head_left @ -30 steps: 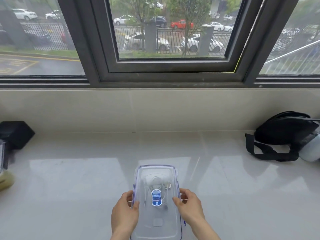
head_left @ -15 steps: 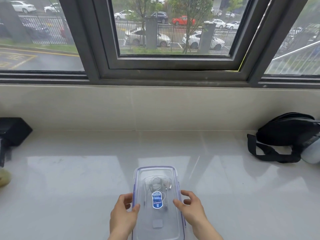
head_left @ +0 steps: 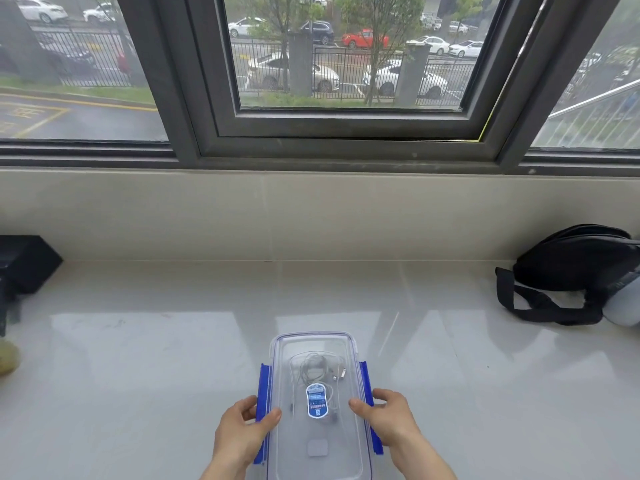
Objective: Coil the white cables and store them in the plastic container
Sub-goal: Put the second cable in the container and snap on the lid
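Container (head_left: pixel 317 344) sits on the sill (head_left: pixel 138 358) at bottom centre, long axis pointing away from the person. Clear plastic, rounded-rectangle shape, lid (head_left: pixel 332 445) on top, also clear with a raised inner panel and a thin blue seal line round the rim. Oval blue-and-white sticker (head_left: pixel 316 400) mid-lid, small grey square patch nearer the person.

Cables (head_left: pixel 313 370) are inside, seen through the lid: thin white wire in loose loops in the far half, small metal plug ends at the right. One strand runs toward the sticker area.

Two blue side clips stick out flat from the long edges: left clip (head_left: pixel 262 407), right clip (head_left: pixel 367 393). Opaque, glossy, straight strips. They look flipped outward; whether either is latched, can't tell.

Left hand (head_left: pixel 239 434): thumb on the lid top, fingers curled under and behind the left clip, pinching it. Right hand (head_left: pixel 388 420): thumb on the lid edge, fingers wrapped over the right clip. Both hands are closed on the container's sides.

Sill is glossy pale stone or tile, faint grout lines, window reflections. Matte beige wall strip behind, dark grey metal window frame (head_left: pixel 346 147) above.

Black fabric bag (head_left: pixel 575 268) with strap at far right. Black boxy item (head_left: pixel 24 261) at far left, well apart.
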Demonstrator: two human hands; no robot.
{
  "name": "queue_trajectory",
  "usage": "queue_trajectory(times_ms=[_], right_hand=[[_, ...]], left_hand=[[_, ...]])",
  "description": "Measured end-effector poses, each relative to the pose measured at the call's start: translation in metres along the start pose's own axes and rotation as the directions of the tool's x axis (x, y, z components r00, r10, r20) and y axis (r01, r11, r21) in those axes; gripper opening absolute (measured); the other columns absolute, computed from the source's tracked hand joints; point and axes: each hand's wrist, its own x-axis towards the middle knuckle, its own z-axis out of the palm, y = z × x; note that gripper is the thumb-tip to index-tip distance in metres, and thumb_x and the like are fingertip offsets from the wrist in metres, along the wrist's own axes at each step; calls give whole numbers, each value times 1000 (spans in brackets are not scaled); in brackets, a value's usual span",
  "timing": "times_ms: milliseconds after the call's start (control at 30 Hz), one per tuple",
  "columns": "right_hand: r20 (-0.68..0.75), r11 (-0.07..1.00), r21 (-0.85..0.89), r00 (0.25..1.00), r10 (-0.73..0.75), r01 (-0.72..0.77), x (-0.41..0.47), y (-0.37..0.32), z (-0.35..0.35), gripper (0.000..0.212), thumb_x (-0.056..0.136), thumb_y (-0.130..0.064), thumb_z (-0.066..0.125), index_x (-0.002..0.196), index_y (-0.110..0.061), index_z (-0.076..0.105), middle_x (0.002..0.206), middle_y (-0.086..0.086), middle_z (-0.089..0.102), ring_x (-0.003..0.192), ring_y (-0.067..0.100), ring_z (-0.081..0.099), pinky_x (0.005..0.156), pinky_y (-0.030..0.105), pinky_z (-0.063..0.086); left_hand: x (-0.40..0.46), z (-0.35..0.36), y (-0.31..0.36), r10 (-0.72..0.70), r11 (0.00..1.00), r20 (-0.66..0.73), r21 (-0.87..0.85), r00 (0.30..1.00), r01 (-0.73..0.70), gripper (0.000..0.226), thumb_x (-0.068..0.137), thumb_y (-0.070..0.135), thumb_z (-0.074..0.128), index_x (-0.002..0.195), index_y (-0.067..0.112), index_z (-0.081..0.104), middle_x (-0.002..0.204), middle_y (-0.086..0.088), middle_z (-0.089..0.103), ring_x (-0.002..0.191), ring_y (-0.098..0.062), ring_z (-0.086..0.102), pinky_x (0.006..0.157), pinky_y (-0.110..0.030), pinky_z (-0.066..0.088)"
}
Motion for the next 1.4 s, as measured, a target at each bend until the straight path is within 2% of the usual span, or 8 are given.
queue_trajectory(times_ms=[233,333,433,767,1133,1267,1333,1400], right_hand=[[-167,989,-87,977,-131,118,-5,-3,9,49,72,-27,89,116,-19,70,87,-2,73,84,21,72,83,40,61],[-198,983,-100,965,-170,152,-6,-6,12,41,74,-25,88,112,-21,74,88,-3,74,86,22,71,87,43,60],[-214,983,-92,960,-178,162,-5,-8,11,42,73,-23,88,113,-21,76,99,-4,75,92,23,71,92,43,59],[-204,976,-103,957,-209,191,4,-20,11,41,74,-15,88,114,-16,78,86,-3,72,89,22,72,92,36,57],[-196,985,-36,965,-172,168,15,-31,11,42,70,-19,90,110,-19,77,88,-5,75,88,21,73,90,40,60],[-133,992,49,985,-109,116,18,-31,7,45,68,-17,93,107,-19,72,94,-2,76,88,21,73,83,43,62],[-123,991,82,988,-91,101,19,-31,6,47,67,-15,93,108,-17,71,97,1,76,90,24,73,82,43,62],[-109,990,115,991,-74,87,19,-32,5,47,66,-13,93,108,-17,70,98,4,76,90,25,74,82,45,63]], left_hand=[[-7,6,11,120,984,-101,141,988,-106,43,77,21,83,118,20,72,101,2,74,91,-22,70,89,-40,58],[-8,7,16,148,980,-133,154,980,-127,41,79,22,81,119,24,71,98,6,73,90,-21,69,87,-42,59],[-7,9,21,160,975,-146,177,976,-133,42,80,22,80,120,24,70,97,6,72,92,-22,69,88,-42,58],[0,12,28,173,968,-163,211,971,-137,36,80,22,80,115,26,72,92,11,71,85,-17,71,83,-43,61],[13,14,39,212,953,-153,252,965,-170,37,82,25,74,118,30,68,99,13,71,85,-15,71,83,-42,60],[7,24,43,381,827,-95,480,919,-293,61,86,21,61,143,31,42,135,2,55,115,-22,60,90,-36,50],[-2,37,47,576,647,-21,623,817,-440,70,88,31,59,152,35,31,154,2,38,139,-22,41,110,-35,40],[-7,54,48,677,470,165,654,718,-593,71,92,48,49,155,44,18,167,12,11,155,-17,10,125,-35,13]])
